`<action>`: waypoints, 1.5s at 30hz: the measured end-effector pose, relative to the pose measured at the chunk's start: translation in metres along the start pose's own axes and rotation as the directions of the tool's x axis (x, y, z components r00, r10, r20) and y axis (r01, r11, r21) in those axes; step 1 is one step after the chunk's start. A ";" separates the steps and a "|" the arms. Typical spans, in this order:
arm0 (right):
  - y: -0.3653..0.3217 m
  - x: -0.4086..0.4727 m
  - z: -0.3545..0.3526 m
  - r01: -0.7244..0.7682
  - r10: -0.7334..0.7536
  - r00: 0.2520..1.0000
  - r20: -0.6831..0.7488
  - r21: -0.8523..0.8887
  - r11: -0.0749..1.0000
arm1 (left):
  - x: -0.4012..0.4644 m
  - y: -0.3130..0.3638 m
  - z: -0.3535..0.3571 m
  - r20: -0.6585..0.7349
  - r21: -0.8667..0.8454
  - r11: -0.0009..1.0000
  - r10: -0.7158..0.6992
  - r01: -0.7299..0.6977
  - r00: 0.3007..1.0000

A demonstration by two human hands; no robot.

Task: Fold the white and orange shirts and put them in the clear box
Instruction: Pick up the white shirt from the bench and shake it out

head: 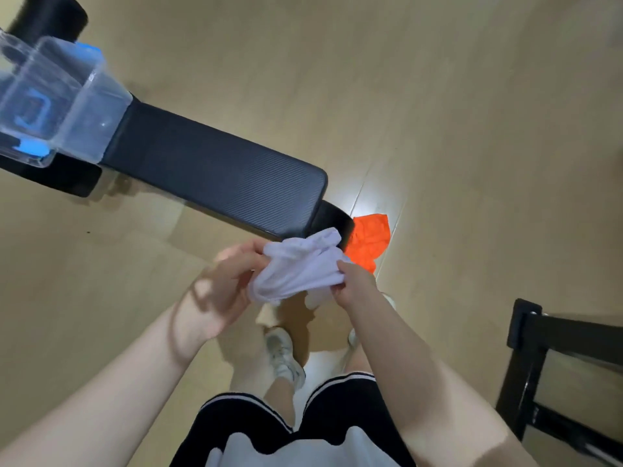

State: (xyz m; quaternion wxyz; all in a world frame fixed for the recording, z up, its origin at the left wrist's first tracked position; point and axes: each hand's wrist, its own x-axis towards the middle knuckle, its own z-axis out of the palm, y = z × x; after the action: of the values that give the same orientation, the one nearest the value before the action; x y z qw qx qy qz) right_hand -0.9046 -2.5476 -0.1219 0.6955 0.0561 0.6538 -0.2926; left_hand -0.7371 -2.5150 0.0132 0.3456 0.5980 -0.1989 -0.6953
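A bunched white shirt (300,267) hangs in the air in front of me, near the end of the black padded bench (215,170). My left hand (232,281) grips its left side and my right hand (354,281) pinches its right edge. The orange shirt (369,239) lies crumpled on the wooden floor just past the bench's end, partly hidden by the white shirt. The clear box (64,102) stands on the far left end of the bench, with nothing of cloth visible inside.
A black frame (539,365) stands at the right edge. A black cylinder (50,15) sits behind the clear box at the top left. My legs and white shoes (285,355) are below the hands on the wooden floor (438,96).
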 end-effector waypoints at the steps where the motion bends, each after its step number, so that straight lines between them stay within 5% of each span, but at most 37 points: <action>1: 0.009 -0.005 0.001 0.069 -0.075 0.994 -0.085 -0.069 0.995 | 0.002 -0.014 -0.027 -0.120 0.071 0.996 -0.035 0.044 0.992; 3: 0.027 -0.024 0.004 0.252 -0.303 0.943 -0.141 -0.297 0.921 | 0.004 -0.042 -0.074 -0.315 0.378 0.900 -0.096 0.218 0.944; 6: 0.055 -0.067 0.014 0.515 -0.600 0.799 0.017 -0.533 0.671 | 0.004 -0.063 -0.096 -0.279 0.772 0.558 -0.135 0.305 0.951; 8: 0.070 -0.094 0.019 0.637 -0.699 0.694 0.174 -0.600 0.484 | 0.011 -0.053 -0.075 -0.153 0.759 0.636 -0.037 0.141 0.988; 11: 0.095 -0.118 0.021 0.722 -0.730 0.578 0.364 -0.644 0.251 | 0.020 -0.029 -0.030 0.038 0.537 0.828 -0.211 0.158 0.977; 14: 0.114 -0.119 0.017 0.734 -0.730 0.540 0.420 -0.659 0.164 | 0.023 -0.030 -0.017 0.114 0.616 0.770 -0.300 0.169 0.947; 17: 0.117 -0.124 0.009 0.708 -0.708 0.591 0.386 -0.670 0.225 | 0.019 -0.038 -0.019 0.111 0.636 0.770 -0.154 0.049 0.982; 20: 0.106 -0.134 0.004 0.626 -0.654 0.750 0.101 -0.428 0.652 | 0.018 -0.041 -0.029 0.118 0.562 0.827 -0.056 -0.020 0.991; 22: 0.094 -0.118 -0.002 0.408 -0.422 0.902 -0.092 -0.145 0.902 | 0.011 -0.039 -0.033 0.157 0.514 0.856 -0.036 -0.051 0.987; 24: 0.080 -0.099 -0.003 0.149 -0.143 0.988 -0.054 0.133 0.980 | 0.004 -0.040 -0.034 0.224 0.435 0.897 -0.025 -0.077 0.974; 27: 0.070 -0.071 0.003 -0.025 0.001 0.996 0.086 0.277 0.961 | -0.005 -0.040 -0.039 0.305 0.348 0.932 -0.011 -0.101 0.952; 31: 0.066 -0.056 0.018 -0.078 0.011 0.959 0.284 0.227 0.971 | -0.016 -0.039 -0.049 0.362 0.381 0.914 -0.008 -0.140 0.932; 33: 0.061 -0.063 0.020 0.031 -0.085 0.947 0.309 0.174 0.984 | -0.018 -0.041 -0.055 0.340 0.491 0.855 -0.014 -0.165 0.940; 35: 0.055 -0.078 0.020 0.241 -0.246 0.912 0.328 0.058 0.969 | -0.018 -0.046 -0.061 0.326 0.700 0.676 -0.014 -0.231 0.945; 37: 0.054 -0.096 0.017 0.459 -0.400 0.848 0.348 -0.108 0.882 | -0.014 -0.053 -0.065 0.267 0.833 0.505 -0.006 -0.228 0.964; 38: 0.055 -0.103 0.015 0.533 -0.444 0.813 0.376 -0.175 0.828 | -0.012 -0.055 -0.063 0.217 0.840 0.503 0.031 -0.203 0.976; 41: 0.063 -0.118 0.004 0.615 -0.467 0.762 0.448 -0.278 0.738 | -0.004 -0.050 -0.048 0.051 0.584 0.801 0.120 -0.127 0.991; 45: 0.068 -0.129 -0.008 0.663 -0.481 0.733 0.481 -0.349 0.662 | 0.002 -0.034 -0.025 0.046 0.081 0.989 -0.128 0.124 0.991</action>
State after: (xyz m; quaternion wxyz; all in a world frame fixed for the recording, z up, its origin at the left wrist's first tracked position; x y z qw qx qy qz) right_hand -0.8752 -2.4449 -0.0226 0.6584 -0.3901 0.5554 -0.3253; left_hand -0.7216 -2.4901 -0.0167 0.2721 0.6044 -0.1962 -0.7226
